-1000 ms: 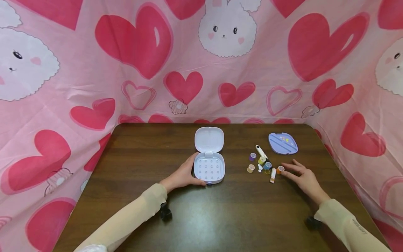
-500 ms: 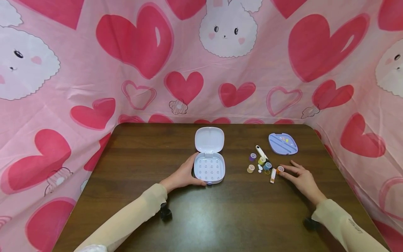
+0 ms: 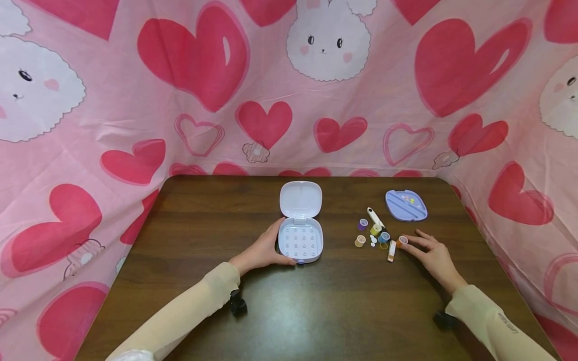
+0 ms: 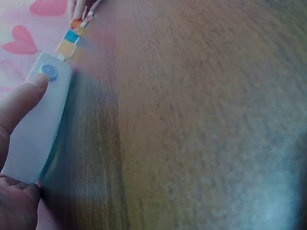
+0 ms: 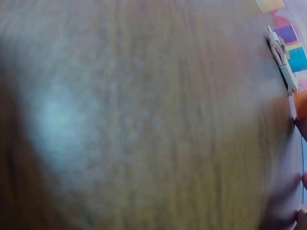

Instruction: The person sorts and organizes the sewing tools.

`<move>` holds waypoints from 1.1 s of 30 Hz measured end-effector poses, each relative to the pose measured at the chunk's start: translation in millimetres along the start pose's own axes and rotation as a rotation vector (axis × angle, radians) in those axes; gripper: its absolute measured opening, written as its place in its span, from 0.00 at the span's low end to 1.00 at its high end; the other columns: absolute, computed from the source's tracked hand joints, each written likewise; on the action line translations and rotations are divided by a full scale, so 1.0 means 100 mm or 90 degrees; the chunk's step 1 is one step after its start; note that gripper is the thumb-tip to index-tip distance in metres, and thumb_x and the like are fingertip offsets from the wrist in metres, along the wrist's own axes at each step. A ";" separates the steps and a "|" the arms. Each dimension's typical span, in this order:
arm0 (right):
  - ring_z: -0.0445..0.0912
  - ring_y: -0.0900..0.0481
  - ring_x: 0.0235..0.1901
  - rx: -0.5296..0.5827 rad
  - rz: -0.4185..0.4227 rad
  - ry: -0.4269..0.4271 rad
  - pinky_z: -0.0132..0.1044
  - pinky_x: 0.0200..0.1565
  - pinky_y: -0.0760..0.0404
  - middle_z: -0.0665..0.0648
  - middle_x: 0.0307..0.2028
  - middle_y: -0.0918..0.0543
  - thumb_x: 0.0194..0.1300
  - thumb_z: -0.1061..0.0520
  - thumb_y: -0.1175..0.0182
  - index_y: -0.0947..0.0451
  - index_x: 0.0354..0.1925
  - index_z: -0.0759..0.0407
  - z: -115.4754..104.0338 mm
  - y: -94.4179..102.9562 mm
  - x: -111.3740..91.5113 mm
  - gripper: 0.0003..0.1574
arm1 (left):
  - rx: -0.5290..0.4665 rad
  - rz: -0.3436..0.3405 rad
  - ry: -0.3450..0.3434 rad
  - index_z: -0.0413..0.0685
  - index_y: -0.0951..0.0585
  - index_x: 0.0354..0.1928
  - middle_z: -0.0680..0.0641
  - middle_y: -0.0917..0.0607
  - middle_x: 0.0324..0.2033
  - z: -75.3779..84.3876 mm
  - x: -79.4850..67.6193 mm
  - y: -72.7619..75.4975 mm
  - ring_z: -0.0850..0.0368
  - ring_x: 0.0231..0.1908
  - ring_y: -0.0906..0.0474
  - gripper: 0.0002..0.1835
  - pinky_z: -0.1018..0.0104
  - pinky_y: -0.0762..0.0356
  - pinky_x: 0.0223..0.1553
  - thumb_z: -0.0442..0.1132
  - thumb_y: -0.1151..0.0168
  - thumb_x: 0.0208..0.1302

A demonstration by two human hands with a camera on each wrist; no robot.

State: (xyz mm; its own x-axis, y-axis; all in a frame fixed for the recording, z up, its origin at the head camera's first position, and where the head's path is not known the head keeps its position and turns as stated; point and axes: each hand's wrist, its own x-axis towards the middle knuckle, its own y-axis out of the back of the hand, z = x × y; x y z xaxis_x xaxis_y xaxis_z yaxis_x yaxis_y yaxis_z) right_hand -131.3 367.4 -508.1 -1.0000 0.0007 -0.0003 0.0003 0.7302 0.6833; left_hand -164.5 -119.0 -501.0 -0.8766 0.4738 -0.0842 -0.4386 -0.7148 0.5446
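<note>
A pale lilac case (image 3: 300, 259) stands on the table with its hinged lid (image 3: 300, 199) raised and rows of small studs inside. My left hand (image 3: 262, 252) grips its left side, the thumb at the front by a round blue button (image 4: 49, 72). At the right, my right hand (image 3: 433, 256) pinches a small orange tub (image 3: 402, 241) between thumb and forefinger. Just left of that tub lies a short white-and-orange stick (image 3: 391, 251). Close by are a blue tub (image 3: 384, 237), a yellow tub (image 3: 375, 229), a purple tub (image 3: 363, 224) and a cream tub (image 3: 359, 241).
A white-handled tool (image 3: 374, 216) lies behind the tubs, and small white pieces (image 3: 373, 240) lie among them. Farther back is a lilac tray (image 3: 399, 213) with tiny coloured bits. Pink heart-patterned cloth (image 3: 266, 60) hangs behind the brown table (image 3: 217, 200).
My right hand has shifted slightly left and closed its thumb and forefinger onto the orange tub. My left hand and the case have stayed in place.
</note>
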 end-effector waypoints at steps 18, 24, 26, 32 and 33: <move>0.76 0.37 0.70 0.007 0.069 0.026 0.78 0.65 0.41 0.80 0.69 0.32 0.67 0.50 0.28 0.16 0.56 0.69 -0.09 0.07 -0.01 0.28 | 0.008 0.006 -0.002 0.44 0.49 0.82 0.39 0.40 0.78 -0.01 0.00 0.00 0.43 0.76 0.41 0.69 0.43 0.42 0.76 0.50 0.12 0.45; 0.74 0.38 0.70 0.002 0.073 0.029 0.77 0.64 0.40 0.80 0.69 0.31 0.67 0.50 0.27 0.16 0.55 0.70 -0.16 0.07 -0.01 0.28 | 0.008 0.010 -0.004 0.44 0.49 0.82 0.39 0.39 0.78 0.00 -0.01 0.00 0.43 0.75 0.40 0.69 0.44 0.41 0.76 0.50 0.12 0.44; 0.73 0.39 0.70 0.000 0.073 0.030 0.77 0.64 0.40 0.79 0.68 0.31 0.67 0.50 0.27 0.15 0.55 0.70 -0.19 0.07 0.00 0.27 | 0.006 0.009 -0.003 0.44 0.49 0.82 0.39 0.39 0.77 0.00 -0.01 0.00 0.43 0.75 0.39 0.69 0.43 0.41 0.75 0.50 0.12 0.45; 0.70 0.40 0.71 -0.005 0.064 0.047 0.77 0.64 0.41 0.76 0.62 0.22 0.68 0.50 0.28 0.15 0.55 0.68 -0.31 0.07 0.02 0.26 | 0.009 0.007 0.001 0.44 0.50 0.82 0.40 0.39 0.78 0.00 -0.01 0.00 0.44 0.75 0.40 0.69 0.44 0.41 0.76 0.51 0.12 0.45; 0.70 0.39 0.71 -0.003 0.065 0.054 0.77 0.64 0.41 0.75 0.60 0.20 0.68 0.51 0.28 0.14 0.55 0.68 -0.33 0.07 0.03 0.26 | 0.010 0.007 0.000 0.44 0.50 0.82 0.40 0.40 0.78 0.00 0.00 0.00 0.43 0.75 0.40 0.69 0.43 0.41 0.75 0.51 0.12 0.45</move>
State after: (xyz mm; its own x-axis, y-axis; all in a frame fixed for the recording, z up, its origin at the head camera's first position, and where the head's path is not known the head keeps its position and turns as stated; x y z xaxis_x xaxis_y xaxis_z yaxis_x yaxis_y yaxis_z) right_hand -134.0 350.3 -479.6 -0.9914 0.0170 0.1301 0.1017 0.7259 0.6803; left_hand -163.9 -118.8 -500.9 -0.8816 0.4655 -0.0775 -0.4252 -0.7122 0.5586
